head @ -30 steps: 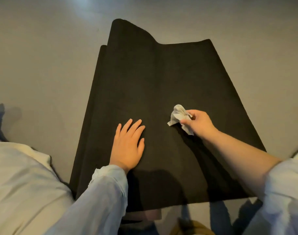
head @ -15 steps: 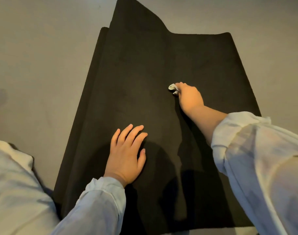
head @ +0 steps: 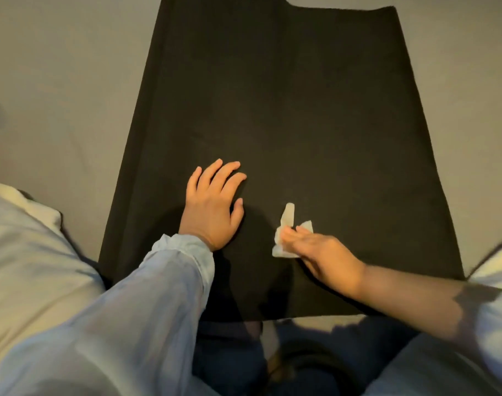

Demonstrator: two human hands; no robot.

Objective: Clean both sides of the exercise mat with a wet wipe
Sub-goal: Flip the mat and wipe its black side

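Black foam exercise mat (head: 287, 110) is laid flat on the grey floor (head: 58, 81), its near edge close to the person's knees and its far end running out of view at the top. A crumpled white wet wipe (head: 287, 227) is pinched in the right hand (head: 324, 258), pressed against the mat near its near edge, with two loose corners sticking up beyond the fingers. The left hand (head: 212, 204) is laid flat on the mat just beside it, fingers straight and slightly spread, gripping nothing; the two hands are kept apart. The right hand is blurred, so a wiping stroke is judged to be under way on this upper face. Several risks are judged from here. The wipe, bunched small, could be dragged in narrow strips, so bands of mat could be missed. If the left hand's pressure is eased, the mat could be pulled along the floor or wrinkled. The underside is judged not yet reachable without turning the mat.
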